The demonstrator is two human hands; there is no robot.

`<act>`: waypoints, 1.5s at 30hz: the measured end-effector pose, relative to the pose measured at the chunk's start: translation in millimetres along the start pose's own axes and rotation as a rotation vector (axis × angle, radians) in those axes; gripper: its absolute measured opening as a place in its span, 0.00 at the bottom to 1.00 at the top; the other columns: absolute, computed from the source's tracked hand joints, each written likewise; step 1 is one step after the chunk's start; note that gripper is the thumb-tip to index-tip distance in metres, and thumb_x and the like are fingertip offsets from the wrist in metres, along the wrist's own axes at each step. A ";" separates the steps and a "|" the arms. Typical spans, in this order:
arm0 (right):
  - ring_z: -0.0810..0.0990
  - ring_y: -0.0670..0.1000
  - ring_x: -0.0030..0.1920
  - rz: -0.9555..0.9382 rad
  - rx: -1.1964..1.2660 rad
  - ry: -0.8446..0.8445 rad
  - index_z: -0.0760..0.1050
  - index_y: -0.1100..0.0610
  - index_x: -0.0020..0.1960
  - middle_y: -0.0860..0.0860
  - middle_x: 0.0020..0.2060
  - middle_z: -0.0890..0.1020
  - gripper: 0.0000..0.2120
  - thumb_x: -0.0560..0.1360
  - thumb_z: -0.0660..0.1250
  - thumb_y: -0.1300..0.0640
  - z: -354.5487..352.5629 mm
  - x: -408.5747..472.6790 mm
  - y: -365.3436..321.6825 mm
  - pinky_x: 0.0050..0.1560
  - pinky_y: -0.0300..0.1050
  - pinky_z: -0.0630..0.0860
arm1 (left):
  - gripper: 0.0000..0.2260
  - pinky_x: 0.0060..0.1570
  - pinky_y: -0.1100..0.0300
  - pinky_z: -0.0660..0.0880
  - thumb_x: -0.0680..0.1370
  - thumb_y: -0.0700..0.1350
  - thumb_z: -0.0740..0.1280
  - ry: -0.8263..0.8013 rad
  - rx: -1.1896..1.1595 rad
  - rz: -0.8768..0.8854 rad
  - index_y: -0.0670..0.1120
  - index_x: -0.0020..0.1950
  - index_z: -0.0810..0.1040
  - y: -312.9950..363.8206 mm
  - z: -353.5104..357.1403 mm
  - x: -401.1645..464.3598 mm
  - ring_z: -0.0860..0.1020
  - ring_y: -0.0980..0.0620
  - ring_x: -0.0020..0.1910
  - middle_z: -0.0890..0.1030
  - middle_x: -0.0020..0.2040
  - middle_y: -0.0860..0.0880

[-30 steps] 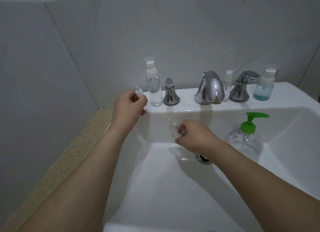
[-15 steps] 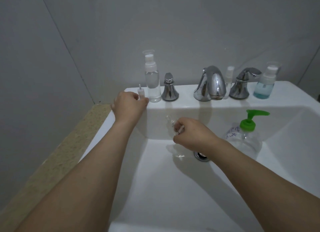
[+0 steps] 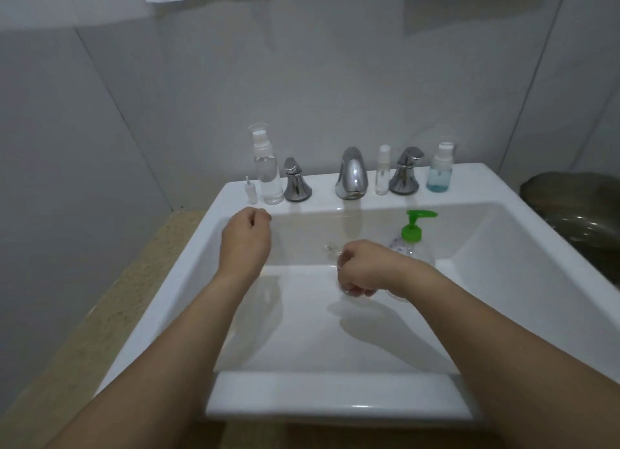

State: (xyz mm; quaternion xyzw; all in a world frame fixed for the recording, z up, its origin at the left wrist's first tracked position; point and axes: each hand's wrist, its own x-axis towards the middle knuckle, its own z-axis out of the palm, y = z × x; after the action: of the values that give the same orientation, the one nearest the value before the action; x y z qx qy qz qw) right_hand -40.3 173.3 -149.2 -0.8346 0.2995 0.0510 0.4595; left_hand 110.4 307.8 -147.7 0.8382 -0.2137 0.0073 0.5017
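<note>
Sink front rim low in frame, open basin floor behind, right hand mid-frame grasping small clear bottle, green pump bottle just right, left hand clenched, empty, by left rim, white pump cap upright on back ledge.

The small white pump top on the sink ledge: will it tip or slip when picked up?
The small white pump top looks tiny and plastic, so it is probably very light. It stands upright on a narrow base with a thin stem, so a nudge may tip it. The sink ledge looks glossy, so it could slide.
</note>
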 end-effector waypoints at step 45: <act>0.76 0.54 0.42 -0.076 -0.185 0.289 0.71 0.55 0.48 0.49 0.37 0.73 0.03 0.75 0.64 0.57 -115.4 -21.2 98.9 0.39 0.44 0.71 | 0.15 0.48 0.28 0.78 0.83 0.47 0.51 -0.684 0.430 -0.438 0.39 0.60 0.70 174.6 189.6 -40.8 0.77 0.34 0.45 0.76 0.50 0.39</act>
State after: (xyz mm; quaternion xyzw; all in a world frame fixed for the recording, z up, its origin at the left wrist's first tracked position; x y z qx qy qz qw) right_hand -133.6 51.4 -148.3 -0.8828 0.3247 -0.0595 0.3343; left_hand -28.9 91.3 -104.8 0.9029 -0.1785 -0.3320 0.2067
